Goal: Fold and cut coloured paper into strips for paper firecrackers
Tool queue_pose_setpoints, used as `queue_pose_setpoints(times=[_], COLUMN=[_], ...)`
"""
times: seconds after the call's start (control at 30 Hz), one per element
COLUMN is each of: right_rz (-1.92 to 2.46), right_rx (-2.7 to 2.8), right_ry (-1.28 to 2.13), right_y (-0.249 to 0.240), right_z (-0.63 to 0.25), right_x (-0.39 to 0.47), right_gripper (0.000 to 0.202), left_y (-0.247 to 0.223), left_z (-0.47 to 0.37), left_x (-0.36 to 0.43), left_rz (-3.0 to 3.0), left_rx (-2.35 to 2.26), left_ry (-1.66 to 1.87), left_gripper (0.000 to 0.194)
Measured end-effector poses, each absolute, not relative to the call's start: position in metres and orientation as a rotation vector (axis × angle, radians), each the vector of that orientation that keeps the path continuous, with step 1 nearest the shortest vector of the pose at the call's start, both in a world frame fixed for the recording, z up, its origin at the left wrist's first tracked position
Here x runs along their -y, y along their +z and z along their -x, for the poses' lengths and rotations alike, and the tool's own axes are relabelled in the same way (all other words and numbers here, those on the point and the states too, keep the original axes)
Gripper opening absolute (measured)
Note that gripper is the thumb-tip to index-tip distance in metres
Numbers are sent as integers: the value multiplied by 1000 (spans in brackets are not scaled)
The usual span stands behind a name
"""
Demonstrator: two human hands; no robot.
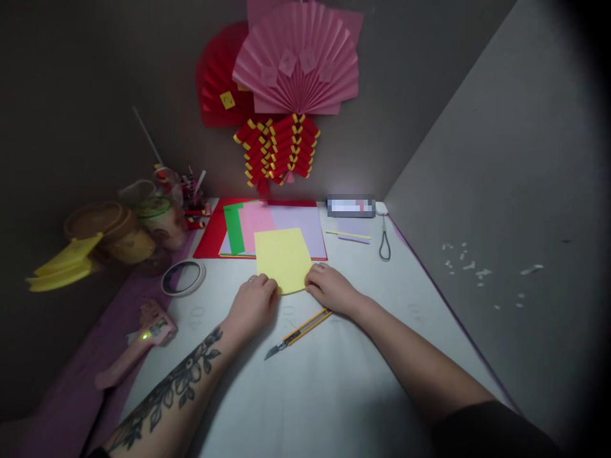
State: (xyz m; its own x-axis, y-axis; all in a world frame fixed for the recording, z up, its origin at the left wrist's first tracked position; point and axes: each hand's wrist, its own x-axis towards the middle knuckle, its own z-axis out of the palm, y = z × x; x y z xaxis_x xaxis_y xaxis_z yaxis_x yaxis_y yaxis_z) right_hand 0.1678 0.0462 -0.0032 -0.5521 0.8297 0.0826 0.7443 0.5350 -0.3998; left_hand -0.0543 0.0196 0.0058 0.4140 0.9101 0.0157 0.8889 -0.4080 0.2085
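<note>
A yellow paper sheet lies on the white mat at the middle, its far part over a stack of coloured papers. My left hand grips its near left corner with curled fingers. At the near right edge, the closed fingers of my right hand hold the same sheet. An orange craft knife rests just below the sheet, its blade toward the lower left and its far end beside my right wrist.
Red, green, pink and lilac papers lie behind. Tape rolls, a pink glue gun and cups are at left. Thin strips and a blurred-out device lie at back right. Paper fans hang on the wall.
</note>
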Motion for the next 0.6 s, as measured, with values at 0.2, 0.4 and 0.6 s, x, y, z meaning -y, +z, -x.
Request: queue_pose_setpoints(times=[0.2, 0.4, 0.6], right_rz=[1277, 1353, 1467], right_rx=[2469, 2390, 2379], right_ry=[534, 576, 501], right_y=[-9, -12, -12], right_z=[-154, -150, -147], right_x=[-46, -47, -48], right_gripper=[10, 13, 15], left_y=[5, 3, 1], left_z=[47, 49, 47], left_x=[-23, -27, -29], left_rz=[-2402, -2313, -2288], left_rx=[-1538, -1543, -1621], left_ry=[321, 385, 368], left_gripper=[22, 23, 21])
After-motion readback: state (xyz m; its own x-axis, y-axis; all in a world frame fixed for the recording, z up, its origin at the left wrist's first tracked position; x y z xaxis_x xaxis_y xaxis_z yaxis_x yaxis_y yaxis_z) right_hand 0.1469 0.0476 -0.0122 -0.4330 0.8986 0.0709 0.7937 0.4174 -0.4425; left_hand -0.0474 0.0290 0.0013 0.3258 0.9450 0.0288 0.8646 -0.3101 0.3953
